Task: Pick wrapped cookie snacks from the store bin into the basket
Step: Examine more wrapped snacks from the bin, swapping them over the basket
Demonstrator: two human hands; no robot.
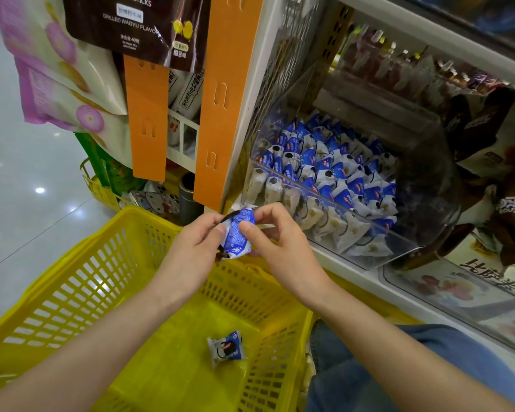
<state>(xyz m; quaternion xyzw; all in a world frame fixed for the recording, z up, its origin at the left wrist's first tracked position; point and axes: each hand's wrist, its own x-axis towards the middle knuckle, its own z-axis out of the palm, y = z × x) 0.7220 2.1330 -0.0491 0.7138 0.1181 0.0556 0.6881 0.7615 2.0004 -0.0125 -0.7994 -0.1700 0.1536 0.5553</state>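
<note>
A blue-and-white wrapped cookie snack [238, 235] is held between both hands above the far rim of the yellow basket [81, 281]. My left hand [191, 251] pinches its left edge and my right hand [283, 248] pinches its right side. Another wrapped cookie snack [226, 348] lies on the basket floor. The clear store bin [369, 248] on the shelf to the right is filled with several more of the same blue-and-white packs [324, 173].
Orange hanging strips [220, 99] and snack bags [72, 69] hang at the shelf end to the left. A second yellow basket [101, 188] with goods stands behind. A knee in blue jeans [384, 367] is at lower right. Dark snack packs [488, 159] fill the neighbouring shelf section.
</note>
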